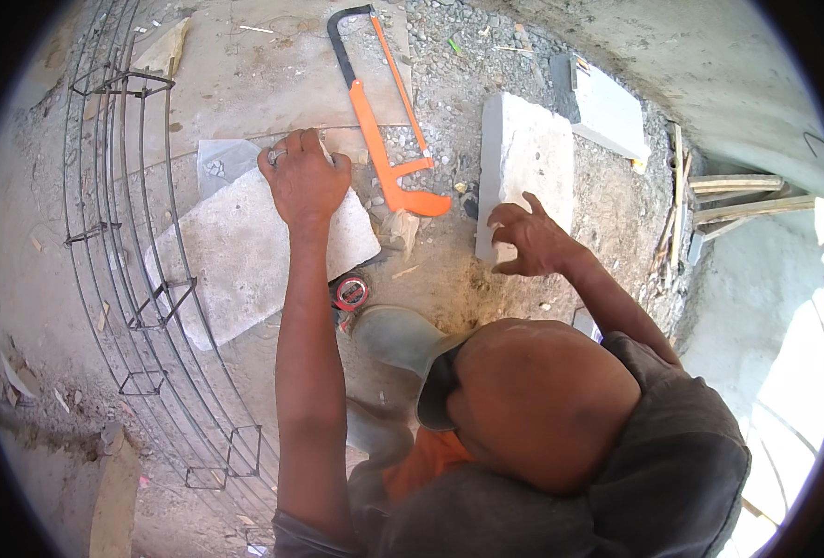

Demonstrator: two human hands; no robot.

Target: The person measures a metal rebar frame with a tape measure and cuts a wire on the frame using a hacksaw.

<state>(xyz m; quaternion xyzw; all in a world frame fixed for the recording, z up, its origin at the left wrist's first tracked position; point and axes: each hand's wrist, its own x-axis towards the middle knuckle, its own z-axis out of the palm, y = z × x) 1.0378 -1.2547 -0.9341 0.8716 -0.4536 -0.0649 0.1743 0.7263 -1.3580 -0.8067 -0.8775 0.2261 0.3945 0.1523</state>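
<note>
My left hand (308, 186) presses down on a rough white block (235, 251) lying flat on the ground. Its fingers curl over the block's far edge, and the thumb sticks out to the right. To the right, a second white block (530, 158) lies lengthwise. My right hand (535, 240) is over its near end, fingers bent and apart with nothing between them; whether they touch the block I cannot tell. Between the two blocks lies an orange and black hacksaw (370, 126), its handle toward me. A red tape measure (349, 293) sits by the left block's near right corner.
A long steel rebar cage (137, 307) runs along the left, partly in front of the left block. Clear plastic (226, 160) shows behind that block. Another white block (607, 107) lies far right, near the wall and timber pieces (747, 200). My rubber boot (393, 337) and bent knee fill the near middle.
</note>
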